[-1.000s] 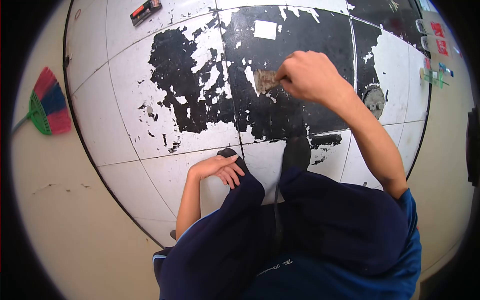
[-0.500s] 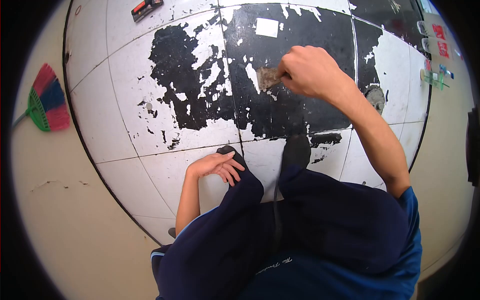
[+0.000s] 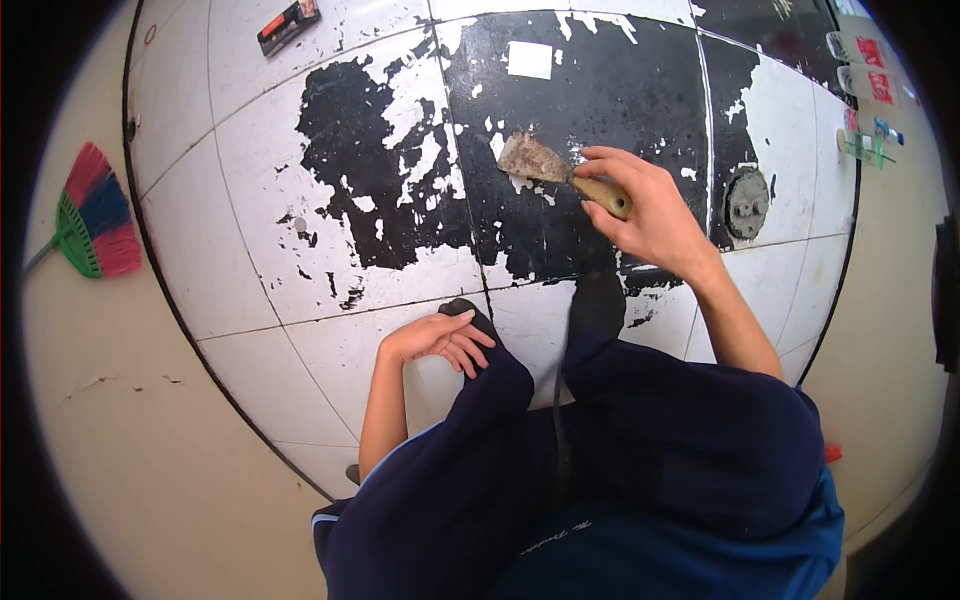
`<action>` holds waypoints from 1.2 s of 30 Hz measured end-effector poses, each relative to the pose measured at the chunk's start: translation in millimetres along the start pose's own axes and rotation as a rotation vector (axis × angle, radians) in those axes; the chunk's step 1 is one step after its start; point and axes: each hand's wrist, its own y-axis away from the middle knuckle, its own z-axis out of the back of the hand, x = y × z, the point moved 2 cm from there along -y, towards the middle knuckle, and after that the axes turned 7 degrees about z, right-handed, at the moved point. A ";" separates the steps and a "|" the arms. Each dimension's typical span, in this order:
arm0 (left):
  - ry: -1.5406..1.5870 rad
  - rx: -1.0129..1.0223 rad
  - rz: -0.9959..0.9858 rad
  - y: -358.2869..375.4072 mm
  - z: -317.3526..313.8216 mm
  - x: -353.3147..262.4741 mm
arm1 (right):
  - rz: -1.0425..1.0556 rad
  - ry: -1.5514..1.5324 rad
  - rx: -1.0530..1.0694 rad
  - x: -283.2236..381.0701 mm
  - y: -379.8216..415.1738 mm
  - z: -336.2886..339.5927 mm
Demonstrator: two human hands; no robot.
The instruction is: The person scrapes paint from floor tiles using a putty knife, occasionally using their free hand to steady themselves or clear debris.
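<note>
Okay, head view: only camera; clock read from picture centre.
Scraper (image 3: 538, 163): at 12–1 o'clock over the dark patch (image 3: 620, 90), blade toward 10, handle (image 3: 600, 194) toward 4. Blade face shows broad; edge contact can't be told.
Right hand (image 3: 655, 215): at 2 o'clock, thumb and fingers in a loose hold about the handle, butt hole visible.
Change, last half second: fist has unwrapped, hand has dropped back toward 4 and the forearm drawn in; blade sits in about the same spot.
Meaning: my read, little force on the blade in this pose; more a re-grip than a push.
Left hand (image 3: 440, 338): at 7–8, beside the dark shoe (image 3: 465, 308); fingers half curled, holding nothing. Much as before.
Around: white square (image 3: 530, 60) at 12, round grey disc (image 3: 747, 203) at 2–3, broom (image 3: 105, 215) at 9–10.
Writing: pale script (image 3: 555, 538) on the blue shirt (image 3: 650, 555), at 5–6, too blurred to read. Dark box (image 3: 288, 27) at 11 and red-labelled cups (image 3: 858, 80) at 2: print too small, no brand readable.
</note>
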 end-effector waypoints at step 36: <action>0.017 -0.008 -0.063 -3.7 1.9 4.5 | -0.094 -0.434 -0.481 -46.1 -32.3 -10.4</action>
